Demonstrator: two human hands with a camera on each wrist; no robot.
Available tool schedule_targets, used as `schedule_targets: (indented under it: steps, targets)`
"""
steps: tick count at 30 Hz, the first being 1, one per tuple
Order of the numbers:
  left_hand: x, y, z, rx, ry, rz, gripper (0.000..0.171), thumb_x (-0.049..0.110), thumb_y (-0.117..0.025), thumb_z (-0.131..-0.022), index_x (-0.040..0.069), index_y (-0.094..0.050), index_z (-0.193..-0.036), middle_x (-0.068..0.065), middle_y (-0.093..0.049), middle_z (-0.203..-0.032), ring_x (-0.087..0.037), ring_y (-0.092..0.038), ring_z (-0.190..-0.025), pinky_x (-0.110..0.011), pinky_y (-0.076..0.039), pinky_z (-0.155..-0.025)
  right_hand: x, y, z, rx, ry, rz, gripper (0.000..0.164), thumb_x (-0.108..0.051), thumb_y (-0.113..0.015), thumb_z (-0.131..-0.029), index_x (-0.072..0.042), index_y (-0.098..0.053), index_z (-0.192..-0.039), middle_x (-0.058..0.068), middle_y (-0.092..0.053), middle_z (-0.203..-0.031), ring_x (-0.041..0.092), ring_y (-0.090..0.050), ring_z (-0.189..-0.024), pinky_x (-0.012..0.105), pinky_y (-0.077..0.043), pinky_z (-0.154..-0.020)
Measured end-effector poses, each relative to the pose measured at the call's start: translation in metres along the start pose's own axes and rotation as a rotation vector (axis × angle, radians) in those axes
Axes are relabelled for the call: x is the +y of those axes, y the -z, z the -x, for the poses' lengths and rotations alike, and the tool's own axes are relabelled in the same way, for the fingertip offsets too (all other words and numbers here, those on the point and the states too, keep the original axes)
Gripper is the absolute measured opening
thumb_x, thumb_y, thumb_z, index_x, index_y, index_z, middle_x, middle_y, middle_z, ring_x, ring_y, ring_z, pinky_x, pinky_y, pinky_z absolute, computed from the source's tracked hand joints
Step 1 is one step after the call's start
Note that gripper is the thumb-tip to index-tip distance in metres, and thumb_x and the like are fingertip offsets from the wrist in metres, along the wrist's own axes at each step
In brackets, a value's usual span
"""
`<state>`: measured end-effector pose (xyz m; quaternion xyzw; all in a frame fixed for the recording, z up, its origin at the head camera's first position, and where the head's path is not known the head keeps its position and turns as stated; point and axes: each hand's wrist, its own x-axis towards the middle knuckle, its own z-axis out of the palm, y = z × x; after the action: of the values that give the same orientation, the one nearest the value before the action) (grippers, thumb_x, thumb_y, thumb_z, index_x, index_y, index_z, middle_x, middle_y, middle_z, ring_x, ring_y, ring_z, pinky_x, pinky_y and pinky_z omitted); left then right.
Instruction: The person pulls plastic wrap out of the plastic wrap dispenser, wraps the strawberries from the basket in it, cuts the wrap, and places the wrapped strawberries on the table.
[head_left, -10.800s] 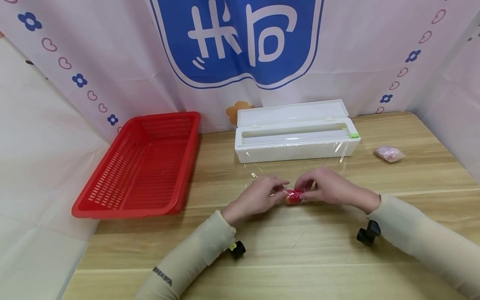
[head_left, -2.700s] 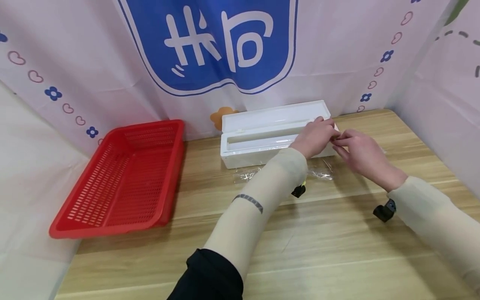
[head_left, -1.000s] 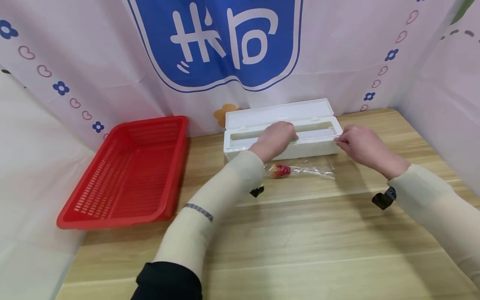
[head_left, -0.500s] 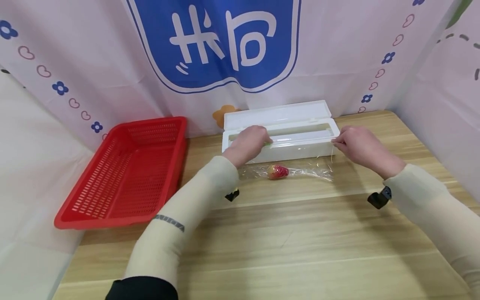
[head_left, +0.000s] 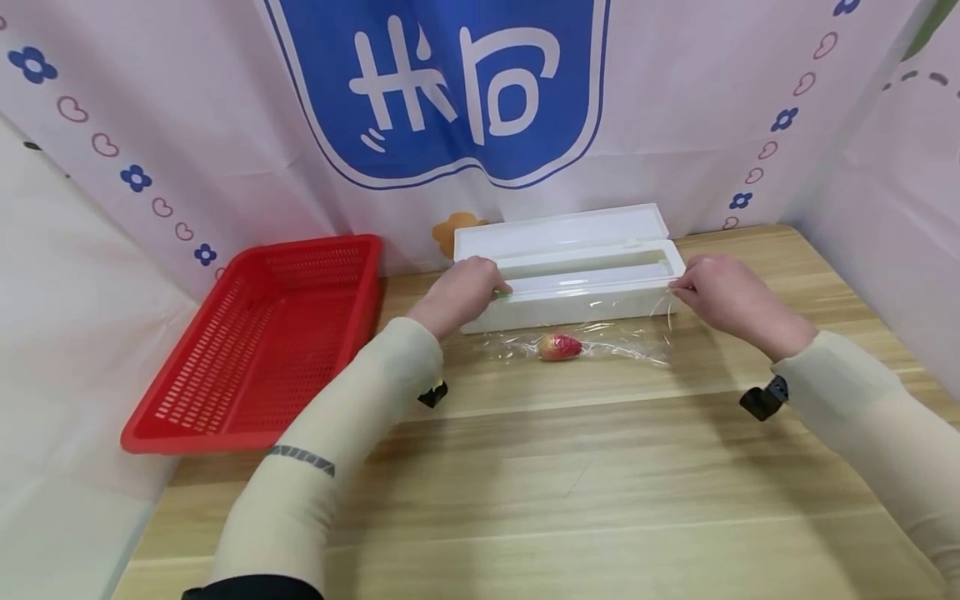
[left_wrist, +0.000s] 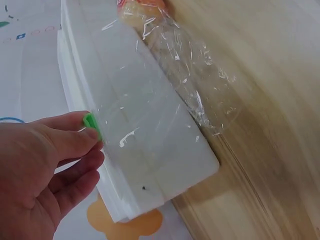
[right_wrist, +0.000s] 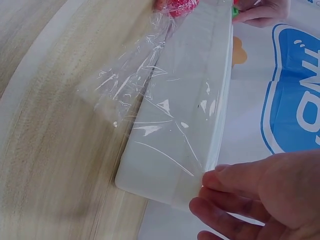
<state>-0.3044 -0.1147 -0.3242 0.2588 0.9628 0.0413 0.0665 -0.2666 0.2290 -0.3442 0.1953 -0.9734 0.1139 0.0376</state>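
A long white cling film box [head_left: 570, 307] stands with its lid raised at the back of the table. My left hand [head_left: 461, 292] is near its left end, thumb and forefinger pinching a small green slide cutter [left_wrist: 92, 126] on the box's top front edge. My right hand [head_left: 723, 292] pinches the edge of the clear cling film [right_wrist: 165, 125] at the box's front right corner. The film hangs down the box front onto the table. On it, in front of the box, lies a small red and yellow fruit-shaped thing [head_left: 559, 347], with film crumpled around it.
A red perforated plastic basket [head_left: 362, 325] stands at the left of the wooden table [head_left: 570, 483]. Behind the box hangs a white cloth [head_left: 645, 108] with a blue emblem. Dark wrist cameras sit under both sleeves.
Earlier both hands worked at the fruit-shaped thing, then met at the box's right end. Since then my left hand has slid leftward along the box with the green cutter; the right stays at the corner.
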Motion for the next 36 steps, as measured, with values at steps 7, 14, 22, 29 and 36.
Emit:
schedule_targets:
  steps: [7,14,22,29,36]
  targets:
    - [-0.019,0.011,0.016,-0.038,0.077,0.041,0.033,-0.002,-0.059,-0.088,0.015,-0.073,-0.113,-0.006,-0.069,-0.119,-0.02,-0.062,-0.107,-0.034,-0.05,-0.097,-0.002,0.002,-0.001,-0.001,0.005,0.008,0.019,-0.011,-0.064,-0.088,0.004,-0.074,-0.094,0.014,-0.065,-0.083,0.022,-0.052,-0.065,0.041,-0.045,-0.062]
    - [-0.029,0.011,0.021,-0.045,0.088,0.069,0.032,0.0,-0.061,-0.087,0.013,-0.072,-0.114,-0.009,-0.07,-0.116,-0.021,-0.062,-0.098,-0.034,-0.052,-0.094,0.0,0.005,-0.001,-0.019,0.008,0.024,0.021,-0.012,-0.064,-0.088,0.005,-0.074,-0.096,0.014,-0.065,-0.084,0.022,-0.052,-0.065,0.041,-0.045,-0.062]
    - [-0.034,0.012,0.029,-0.042,0.128,0.074,0.031,0.002,-0.066,-0.085,0.015,-0.073,-0.113,-0.009,-0.069,-0.116,-0.023,-0.057,-0.102,-0.033,-0.053,-0.09,0.0,0.006,-0.001,-0.036,0.013,0.021,0.021,-0.012,-0.064,-0.088,0.004,-0.073,-0.098,0.017,-0.067,-0.087,0.023,-0.057,-0.068,0.043,-0.048,-0.065]
    - [-0.033,0.017,0.032,-0.041,0.14,0.086,0.03,0.004,-0.064,-0.086,0.015,-0.073,-0.113,-0.009,-0.068,-0.114,-0.023,-0.055,-0.099,-0.033,-0.053,-0.087,-0.001,0.006,-0.002,-0.042,0.01,0.021,0.021,-0.012,-0.063,-0.088,0.003,-0.072,-0.1,0.018,-0.068,-0.09,0.023,-0.056,-0.069,0.043,-0.048,-0.066]
    - [-0.016,0.017,0.029,-0.01,0.115,-0.011,0.038,0.0,-0.062,-0.084,0.012,-0.069,-0.119,-0.009,-0.067,-0.118,-0.024,-0.059,-0.106,-0.037,-0.051,-0.095,-0.001,0.004,-0.001,-0.021,0.026,0.025,0.021,-0.011,-0.064,-0.088,0.004,-0.073,-0.099,0.018,-0.067,-0.088,0.022,-0.054,-0.066,0.041,-0.046,-0.063]
